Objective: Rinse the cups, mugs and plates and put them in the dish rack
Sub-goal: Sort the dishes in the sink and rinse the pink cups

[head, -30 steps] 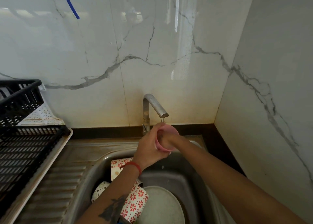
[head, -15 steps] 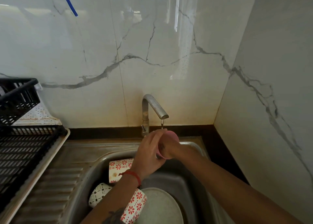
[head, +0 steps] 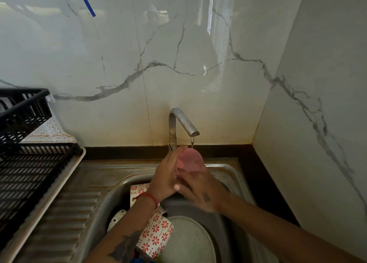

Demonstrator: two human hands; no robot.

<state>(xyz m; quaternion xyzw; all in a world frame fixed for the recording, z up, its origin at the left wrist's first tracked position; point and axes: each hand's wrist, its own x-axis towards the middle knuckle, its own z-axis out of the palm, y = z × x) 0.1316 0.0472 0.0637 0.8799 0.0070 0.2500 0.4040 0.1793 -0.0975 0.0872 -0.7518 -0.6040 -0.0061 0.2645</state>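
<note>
The right hand (head: 200,189) is smeared by motion blur at centre frame, so how its fingers lie against the pink cup (head: 190,160) cannot be told, and the cup's lower part is hidden behind both hands. The left forearm crosses the lower middle and covers parts of the red-flowered mugs (head: 156,237) and a small patterned cup (head: 117,218) in the sink (head: 234,175), while the pale plate (head: 190,241) runs off the bottom edge. At the left edge the black dish rack (head: 25,163) is cut off.
</note>
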